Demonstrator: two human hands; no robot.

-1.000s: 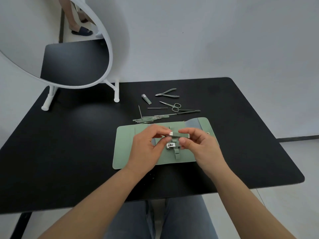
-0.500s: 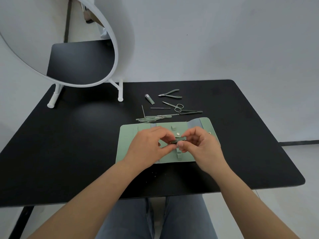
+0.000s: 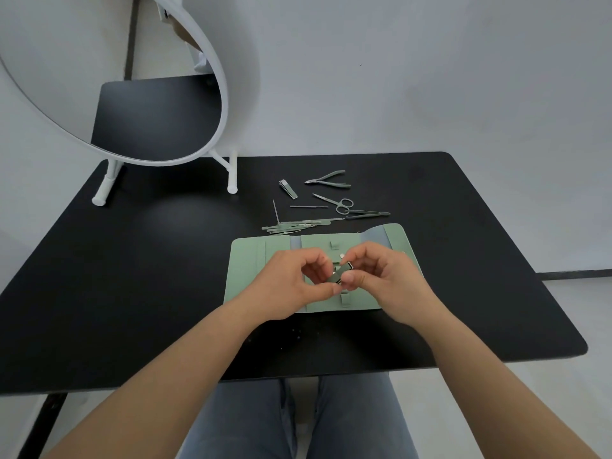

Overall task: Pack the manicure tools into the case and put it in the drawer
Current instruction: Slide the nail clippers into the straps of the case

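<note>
Metal clipper (image 3: 341,274) between both hands (image 3: 337,283)

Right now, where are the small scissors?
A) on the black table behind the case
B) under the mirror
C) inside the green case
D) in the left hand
A: the scissors lie on the bare table, beyond the far edge of the open case.

One open case (image 3: 246,270), one mirror (image 3: 109,77), two hands, one nail clipper (image 3: 341,274) between them; beyond them: one nipper (image 3: 328,180), one pair of scissors (image 3: 337,203).
</note>
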